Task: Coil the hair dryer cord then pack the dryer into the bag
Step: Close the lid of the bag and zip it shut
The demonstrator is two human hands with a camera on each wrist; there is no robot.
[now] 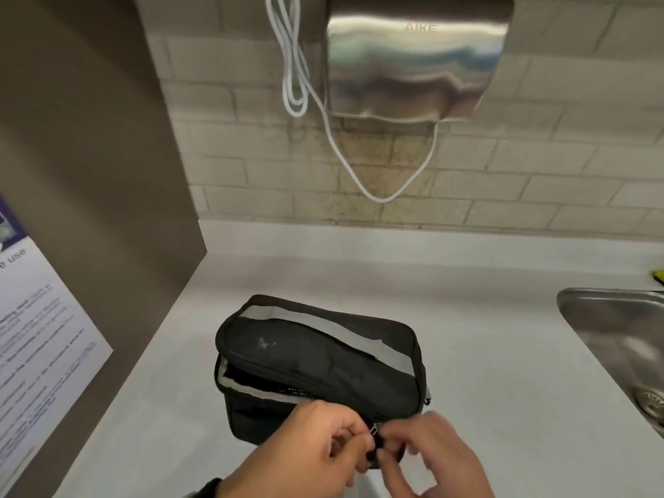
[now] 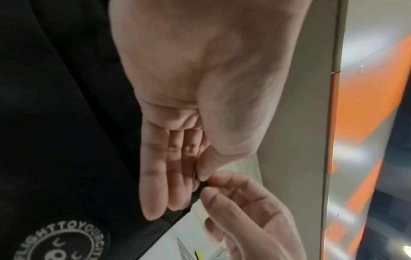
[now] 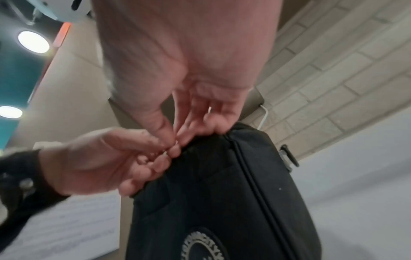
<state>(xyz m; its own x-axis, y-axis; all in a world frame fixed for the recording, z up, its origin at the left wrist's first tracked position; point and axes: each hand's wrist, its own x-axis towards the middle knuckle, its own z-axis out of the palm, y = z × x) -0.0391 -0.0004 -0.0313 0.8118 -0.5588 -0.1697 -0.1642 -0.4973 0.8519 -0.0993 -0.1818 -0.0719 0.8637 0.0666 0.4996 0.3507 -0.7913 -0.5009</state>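
Observation:
A black zip bag (image 1: 323, 354) with a grey strip lies on the white counter (image 1: 485, 336). Its lid gapes at the near left corner (image 1: 230, 379), where only dark contents show; the hair dryer and its cord are hidden. Both hands meet at the bag's near edge. My left hand (image 1: 359, 442) pinches the small metal zipper pull (image 1: 373, 430) between thumb and forefinger. My right hand (image 1: 390, 447) pinches the bag's edge just right of the pull. The right wrist view shows the right hand (image 3: 175, 139) and left hand (image 3: 160, 154) fingertip to fingertip on the bag (image 3: 222, 202).
A steel wall hand dryer (image 1: 413, 59) with a looped white cable (image 1: 298, 84) hangs on the brick wall behind. A steel sink (image 1: 618, 339) is set in the counter at the right. A brown partition (image 1: 90, 174) with a poster (image 1: 39, 336) bounds the left.

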